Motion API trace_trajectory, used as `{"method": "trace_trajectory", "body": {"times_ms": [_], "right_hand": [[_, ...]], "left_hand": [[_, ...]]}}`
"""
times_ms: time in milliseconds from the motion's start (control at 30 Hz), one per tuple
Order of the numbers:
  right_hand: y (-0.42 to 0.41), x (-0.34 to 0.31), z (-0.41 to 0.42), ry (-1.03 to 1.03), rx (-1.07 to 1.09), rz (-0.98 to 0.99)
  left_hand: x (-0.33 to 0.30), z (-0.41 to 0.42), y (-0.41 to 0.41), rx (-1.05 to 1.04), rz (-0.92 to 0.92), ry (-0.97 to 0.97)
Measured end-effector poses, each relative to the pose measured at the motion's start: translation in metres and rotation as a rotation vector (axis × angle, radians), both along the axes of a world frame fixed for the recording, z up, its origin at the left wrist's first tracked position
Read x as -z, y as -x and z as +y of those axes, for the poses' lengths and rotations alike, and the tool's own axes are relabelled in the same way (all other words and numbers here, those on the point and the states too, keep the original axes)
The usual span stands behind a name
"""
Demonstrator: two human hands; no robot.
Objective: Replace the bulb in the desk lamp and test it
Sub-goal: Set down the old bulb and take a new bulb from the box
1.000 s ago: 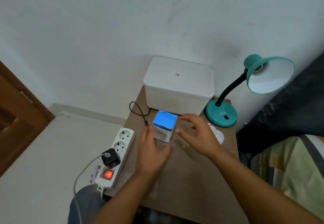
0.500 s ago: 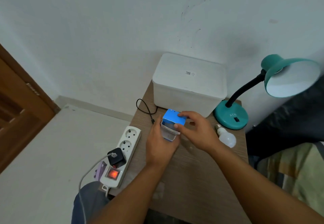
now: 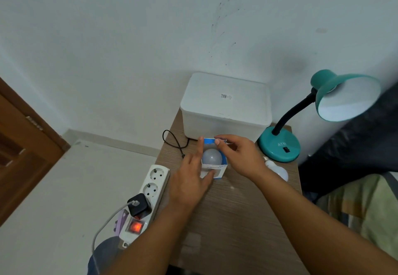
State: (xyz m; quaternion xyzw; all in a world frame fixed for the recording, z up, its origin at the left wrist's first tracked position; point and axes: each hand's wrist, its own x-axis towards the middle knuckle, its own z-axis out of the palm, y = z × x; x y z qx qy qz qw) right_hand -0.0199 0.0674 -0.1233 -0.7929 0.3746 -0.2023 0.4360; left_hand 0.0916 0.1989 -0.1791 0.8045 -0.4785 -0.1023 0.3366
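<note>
You are at the unpacking step: the small blue and white cardboard bulb box (image 3: 213,168) stands on the brown wood-grain desk (image 3: 232,221) between your 2 hands, its top open. The round frosted white new bulb (image 3: 212,156) sits inside it, dome up.

Your left hand (image 3: 190,180) holds the box from its left side, fingers straight along the wall and thumb across the front. Your right hand (image 3: 240,156) pinches the open blue flap (image 3: 210,141) at the far edge and holds it back.

Just beyond your right wrist lies another white bulb (image 3: 277,170), probably the old one. Behind it stands the teal gooseneck desk lamp (image 3: 280,145); its socket I cannot see clearly.

Next, I think, your right hand should release the flap, reach in and lift the bulb out by its dome, while the left hand keeps the box steady. After that comes screwing it in.
</note>
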Motion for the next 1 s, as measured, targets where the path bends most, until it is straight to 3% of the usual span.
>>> {"method": "trace_trajectory", "body": {"times_ms": [267,767,1000], "right_hand": [[-0.004,-0.002,-0.005,-0.014,0.021,0.020],[0.013,0.009,0.006,-0.115,0.136,-0.119],[0.007,0.020,0.005,-0.009,0.015,0.080]], "left_hand": [[-0.003,-0.004,-0.017,0.092,0.120,0.064],[-0.020,-0.027,-0.043,0.202,0.056,-0.116],[-0.017,-0.032,-0.047,0.204,0.028,-0.121]]}}
